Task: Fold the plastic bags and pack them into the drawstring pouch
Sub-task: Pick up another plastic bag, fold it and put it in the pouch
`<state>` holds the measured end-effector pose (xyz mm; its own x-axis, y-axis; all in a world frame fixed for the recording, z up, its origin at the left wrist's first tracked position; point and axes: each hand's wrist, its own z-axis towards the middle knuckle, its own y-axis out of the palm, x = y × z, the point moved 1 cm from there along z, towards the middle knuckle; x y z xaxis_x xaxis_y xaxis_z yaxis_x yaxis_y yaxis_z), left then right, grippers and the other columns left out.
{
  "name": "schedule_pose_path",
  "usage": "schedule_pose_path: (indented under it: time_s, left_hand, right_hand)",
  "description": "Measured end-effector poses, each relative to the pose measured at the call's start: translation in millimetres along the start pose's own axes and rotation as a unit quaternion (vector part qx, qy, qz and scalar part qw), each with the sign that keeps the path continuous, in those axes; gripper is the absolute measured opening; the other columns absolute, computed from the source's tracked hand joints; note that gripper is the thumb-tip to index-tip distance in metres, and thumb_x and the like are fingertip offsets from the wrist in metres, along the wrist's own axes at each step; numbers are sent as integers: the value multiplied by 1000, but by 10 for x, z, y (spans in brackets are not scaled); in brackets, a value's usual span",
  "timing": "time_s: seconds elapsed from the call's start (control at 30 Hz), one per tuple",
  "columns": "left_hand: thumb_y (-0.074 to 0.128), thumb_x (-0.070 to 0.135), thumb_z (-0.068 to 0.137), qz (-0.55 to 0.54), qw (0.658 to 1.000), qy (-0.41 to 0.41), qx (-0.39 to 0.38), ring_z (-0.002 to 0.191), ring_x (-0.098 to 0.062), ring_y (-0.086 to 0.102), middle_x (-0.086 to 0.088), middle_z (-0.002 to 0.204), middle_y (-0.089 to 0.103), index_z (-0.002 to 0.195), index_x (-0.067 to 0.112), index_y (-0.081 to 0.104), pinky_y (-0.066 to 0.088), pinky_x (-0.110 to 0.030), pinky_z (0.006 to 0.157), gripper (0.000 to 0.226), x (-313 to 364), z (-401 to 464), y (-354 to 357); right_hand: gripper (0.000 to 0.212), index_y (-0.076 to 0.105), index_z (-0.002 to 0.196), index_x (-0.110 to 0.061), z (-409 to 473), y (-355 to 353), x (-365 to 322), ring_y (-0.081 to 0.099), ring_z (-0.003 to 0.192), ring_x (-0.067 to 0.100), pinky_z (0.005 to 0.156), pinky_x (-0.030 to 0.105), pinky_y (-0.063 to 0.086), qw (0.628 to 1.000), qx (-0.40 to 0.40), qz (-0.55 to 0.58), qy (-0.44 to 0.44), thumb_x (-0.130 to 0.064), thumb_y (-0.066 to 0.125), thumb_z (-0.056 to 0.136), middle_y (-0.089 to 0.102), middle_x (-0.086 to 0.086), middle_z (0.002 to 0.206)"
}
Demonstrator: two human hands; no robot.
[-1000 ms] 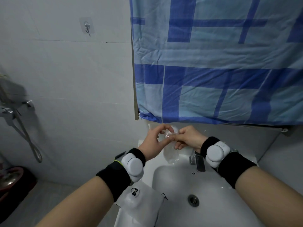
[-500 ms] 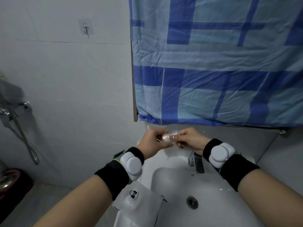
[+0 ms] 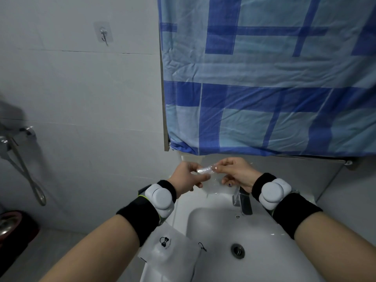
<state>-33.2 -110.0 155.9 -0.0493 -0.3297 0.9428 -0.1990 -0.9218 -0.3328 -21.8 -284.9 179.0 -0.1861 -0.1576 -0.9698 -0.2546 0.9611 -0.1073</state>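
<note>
A clear plastic bag (image 3: 205, 170), rolled into a short tight strip, is held above the back of the sink. My left hand (image 3: 186, 177) pinches its left end between thumb and fingers. My right hand (image 3: 237, 171) pinches its right end, and a loose clear tail of the bag hangs below between the hands. The white drawstring pouch (image 3: 170, 253) with a small black logo lies flat on the sink's left rim, under my left forearm, its black cord end showing at its right side.
The white sink (image 3: 219, 267) has a drain (image 3: 237, 249) and a chrome tap (image 3: 243, 202) at its back. A blue checked curtain (image 3: 264, 78) hangs above. A wall hook (image 3: 104, 34), a shower hose (image 3: 24, 169) and a dark basin (image 3: 12, 226) are on the left.
The bag hung long below my hands a second ago. It is now gathered into a short roll between both hands, which have lifted slightly and drawn a little apart.
</note>
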Motion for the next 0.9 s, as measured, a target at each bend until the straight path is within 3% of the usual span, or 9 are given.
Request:
schedule_pose_path:
  time_s: [0.07, 0.17, 0.27, 0.33, 0.43, 0.6, 0.77, 0.9]
  left_hand:
    - [67, 12, 84, -42, 999, -15, -31, 53, -3, 64, -5, 80, 63, 97, 2, 64, 44, -17, 43, 17, 9, -23, 9]
    - [67, 11, 85, -76, 995, -24, -53, 63, -13, 69, -6, 81, 65, 99, 0, 63, 54, -24, 52, 18, 3, -33, 28]
    - [69, 11, 83, -75, 995, -30, -53, 65, -16, 69, -9, 83, 65, 97, 6, 59, 55, -29, 59, 17, -18, -38, 58]
    - [72, 9, 80, -89, 995, -42, -27, 64, -18, 69, -9, 84, 63, 101, 12, 53, 54, -29, 57, 29, -44, -32, 73]
    - [76, 13, 76, -89, 995, -46, -1, 69, -17, 68, -7, 82, 64, 100, 11, 52, 54, -29, 61, 33, -95, -13, 68]
    - [70, 13, 82, -148, 988, -34, 14, 77, -14, 65, -4, 81, 63, 89, 6, 61, 57, -26, 69, 14, -206, -8, 121]
    - [72, 19, 80, -209, 976, -53, 30, 84, -14, 67, -10, 96, 70, 94, -5, 63, 57, -29, 85, 29, -366, 3, 203]
    - [71, 20, 82, -226, 971, -66, 45, 84, -19, 61, -13, 88, 66, 86, -1, 68, 50, -32, 90, 21, -464, 3, 242]
  right_hand:
    - [32, 61, 107, -7, -10, -29, 4, 56, 45, 12, 37, 18, 43, 1000, -27, -4, 14, -15, 72, 79, 66, 8, 88]
    - [22, 65, 103, -8, -40, 3, 62, 66, 56, 15, 47, 19, 53, 995, -88, -14, 44, -13, 68, 82, 69, 8, 88]
    - [21, 63, 102, -1, -7, 39, 140, 72, 68, 23, 61, 25, 60, 995, -78, 33, 58, -11, 65, 84, 70, 17, 88]
    - [26, 62, 106, 6, 22, 41, 179, 73, 71, 24, 67, 26, 60, 994, -67, 59, 63, -9, 63, 86, 70, 22, 88]
    - [25, 63, 103, 9, 48, 41, 232, 71, 79, 21, 75, 24, 58, 995, -54, 62, 49, -8, 63, 85, 71, 18, 91]
    - [18, 67, 96, 6, 96, 63, 346, 70, 85, 18, 75, 19, 56, 997, -12, 77, 8, -8, 63, 85, 70, 19, 98]
    - [19, 68, 91, 7, 120, 105, 464, 69, 84, 21, 76, 19, 56, 997, 9, 81, 4, -11, 64, 85, 70, 20, 94]
    - [22, 69, 92, 5, 142, 143, 535, 70, 86, 22, 76, 20, 56, 996, 4, 92, 16, -15, 65, 85, 71, 20, 92]
